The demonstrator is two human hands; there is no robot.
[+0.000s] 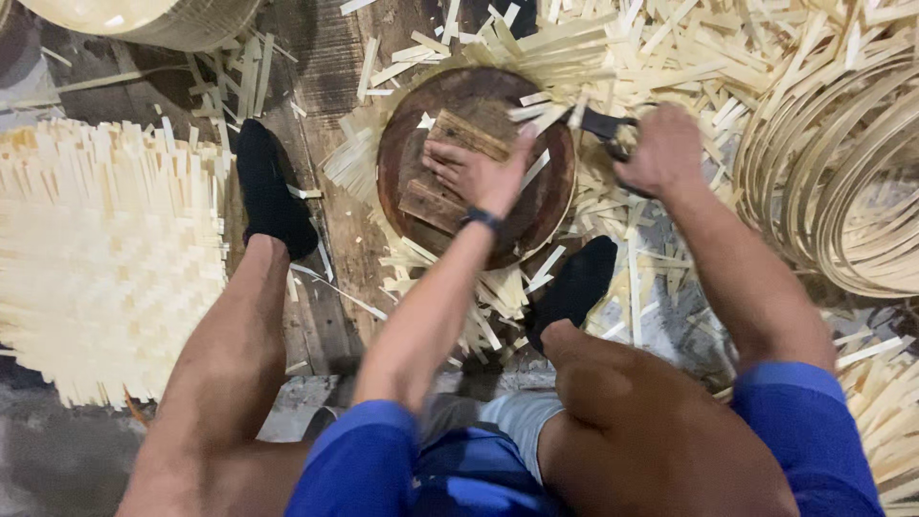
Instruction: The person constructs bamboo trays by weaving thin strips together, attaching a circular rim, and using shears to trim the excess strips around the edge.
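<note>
My left hand [476,170] presses flat on a round dark wooden disc [412,158] that lies on a woven mat of pale bamboo strips [356,163]. Two short wooden blocks [477,127] lie on the disc beside my fingers. My right hand [662,150] grips a dark-handled cutting tool [603,124] at the disc's right edge, among the strip ends. A dark band sits on my left wrist.
A large woven bamboo mat [96,258] lies at the left. Coiled bamboo hoops [842,172] are stacked at the right. Loose cut strips [689,48] cover the floor behind. My feet in black socks [270,196] flank the disc.
</note>
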